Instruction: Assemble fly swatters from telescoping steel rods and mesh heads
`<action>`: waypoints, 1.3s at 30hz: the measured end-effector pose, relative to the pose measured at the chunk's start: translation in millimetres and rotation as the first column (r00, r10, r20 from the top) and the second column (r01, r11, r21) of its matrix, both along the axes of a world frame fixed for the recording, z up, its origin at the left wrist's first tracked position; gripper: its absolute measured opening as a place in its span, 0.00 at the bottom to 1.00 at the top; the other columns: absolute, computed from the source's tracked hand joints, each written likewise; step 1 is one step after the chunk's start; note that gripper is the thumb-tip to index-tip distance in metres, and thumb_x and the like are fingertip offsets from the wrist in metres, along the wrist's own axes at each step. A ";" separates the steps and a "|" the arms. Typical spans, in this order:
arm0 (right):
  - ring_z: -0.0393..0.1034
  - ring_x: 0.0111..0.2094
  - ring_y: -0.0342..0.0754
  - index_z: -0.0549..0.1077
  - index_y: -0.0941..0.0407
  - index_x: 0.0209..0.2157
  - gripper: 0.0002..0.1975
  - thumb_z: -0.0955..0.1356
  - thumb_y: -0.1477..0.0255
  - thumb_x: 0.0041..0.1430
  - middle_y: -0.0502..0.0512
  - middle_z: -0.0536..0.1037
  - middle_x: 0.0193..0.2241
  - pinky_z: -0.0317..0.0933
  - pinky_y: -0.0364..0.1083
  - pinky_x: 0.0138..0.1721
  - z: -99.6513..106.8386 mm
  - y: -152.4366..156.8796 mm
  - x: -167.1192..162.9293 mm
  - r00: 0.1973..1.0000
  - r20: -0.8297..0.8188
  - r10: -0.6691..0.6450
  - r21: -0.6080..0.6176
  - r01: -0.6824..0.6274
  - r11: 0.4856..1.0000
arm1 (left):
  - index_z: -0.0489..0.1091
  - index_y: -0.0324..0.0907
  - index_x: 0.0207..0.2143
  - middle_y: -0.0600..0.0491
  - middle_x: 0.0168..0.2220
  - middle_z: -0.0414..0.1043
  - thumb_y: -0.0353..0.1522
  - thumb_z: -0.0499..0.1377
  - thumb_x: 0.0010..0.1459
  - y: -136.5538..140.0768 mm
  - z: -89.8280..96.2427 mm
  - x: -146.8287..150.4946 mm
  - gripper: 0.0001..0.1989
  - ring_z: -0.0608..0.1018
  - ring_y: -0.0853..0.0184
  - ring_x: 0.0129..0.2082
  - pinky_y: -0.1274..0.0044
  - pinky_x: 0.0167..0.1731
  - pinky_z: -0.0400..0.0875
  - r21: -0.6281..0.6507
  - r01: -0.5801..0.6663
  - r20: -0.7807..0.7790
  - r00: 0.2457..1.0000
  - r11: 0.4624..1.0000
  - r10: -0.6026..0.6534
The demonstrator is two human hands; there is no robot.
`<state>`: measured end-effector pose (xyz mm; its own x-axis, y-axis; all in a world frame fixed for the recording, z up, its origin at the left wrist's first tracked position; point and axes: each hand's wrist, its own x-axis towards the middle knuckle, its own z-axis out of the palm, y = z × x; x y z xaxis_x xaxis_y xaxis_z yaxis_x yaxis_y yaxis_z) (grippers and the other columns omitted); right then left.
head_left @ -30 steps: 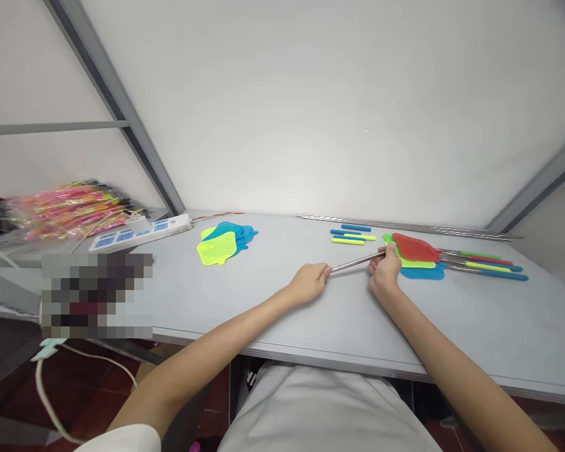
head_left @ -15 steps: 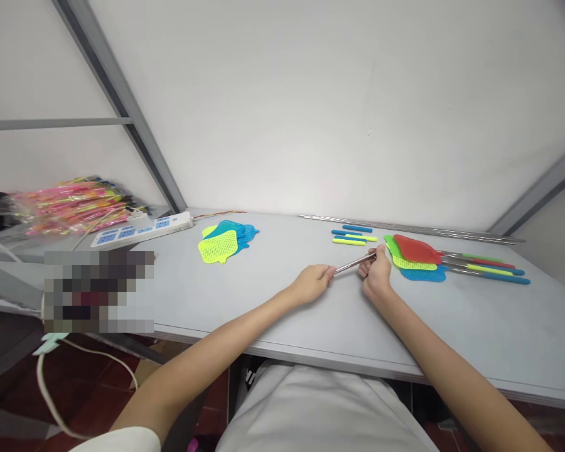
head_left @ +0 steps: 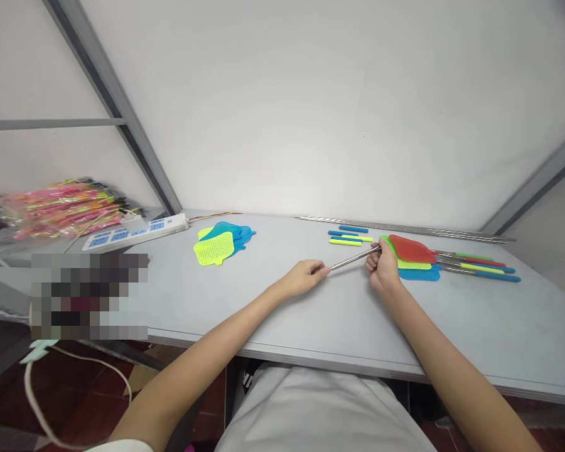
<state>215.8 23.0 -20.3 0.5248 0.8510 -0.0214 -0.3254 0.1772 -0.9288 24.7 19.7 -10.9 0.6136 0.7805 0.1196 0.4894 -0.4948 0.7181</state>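
Since half a second ago, the right hand [head_left: 382, 270] has moved away from the left hand [head_left: 306, 277], back toward the stack of fly swatters [head_left: 412, 257], so more of the metal rod [head_left: 353, 258] shows between them. From the head camera, each hand's grip is pinched shut on one end of the rod, just above the worktop [head_left: 273, 314]. The rod looks thin, light, stiff and smooth, probably slippery; it is best held near its ends.

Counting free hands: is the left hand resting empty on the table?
No, the left hand pinches one end of the metal rod.
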 end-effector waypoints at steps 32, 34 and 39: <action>0.42 0.09 0.35 0.60 0.55 0.20 0.11 0.59 0.64 0.51 0.39 0.48 0.08 0.37 0.36 0.10 3.6 -5.8 -7.5 0.988 -0.133 0.073 0.018 -0.071 0.997 | 0.54 0.40 0.19 0.59 0.18 0.52 0.40 0.40 0.56 0.4 -9.8 5.9 0.18 0.58 0.74 0.20 0.81 0.21 0.52 0.025 -0.080 0.139 0.987 0.996 0.075; 0.42 0.09 0.35 0.61 0.56 0.20 0.10 0.60 0.66 0.50 0.39 0.49 0.08 0.38 0.36 0.10 3.8 -5.4 -5.0 0.981 -0.159 0.107 -0.008 -0.110 0.994 | 0.56 0.40 0.20 0.59 0.18 0.52 0.40 0.41 0.56 3.1 -9.8 4.2 0.18 0.58 0.73 0.20 0.81 0.21 0.53 0.030 -0.109 0.153 0.983 0.994 0.103; 0.43 0.09 0.34 0.63 0.57 0.21 0.07 0.61 0.69 0.48 0.39 0.49 0.08 0.38 0.36 0.09 3.0 -4.4 -0.7 0.964 -0.211 0.163 -0.038 -0.175 0.984 | 0.61 0.40 0.21 0.59 0.16 0.51 0.39 0.42 0.55 8.7 -9.2 0.9 0.18 0.58 0.73 0.19 0.81 0.21 0.52 0.041 -0.185 0.181 0.968 0.982 0.175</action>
